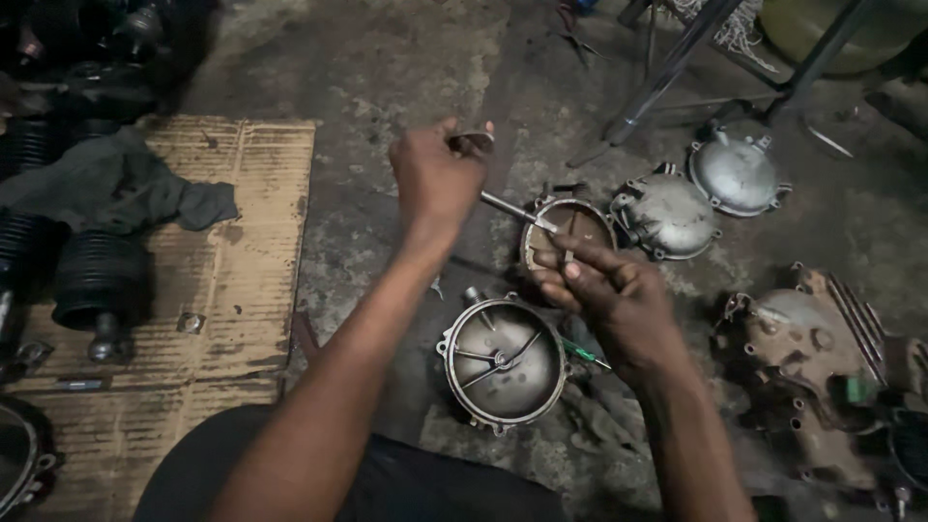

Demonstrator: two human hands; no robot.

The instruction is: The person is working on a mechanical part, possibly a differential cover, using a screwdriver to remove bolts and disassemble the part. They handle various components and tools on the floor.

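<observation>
The left hand (pixel 437 179) is raised above the concrete floor (pixel 387 68), arm stretched forward, wrist bent, fingers pinched around a small dark metal part (pixel 471 142). The right hand (pixel 604 285) hovers lower, curled around a thin metal tool (pixel 517 210) whose tip points left over a rusty round housing (pixel 568 230). An open round cover (pixel 503 360) lies on the floor just below the hands. To do this well, I judge the small part should be held steady and the tool tip kept controlled.
</observation>
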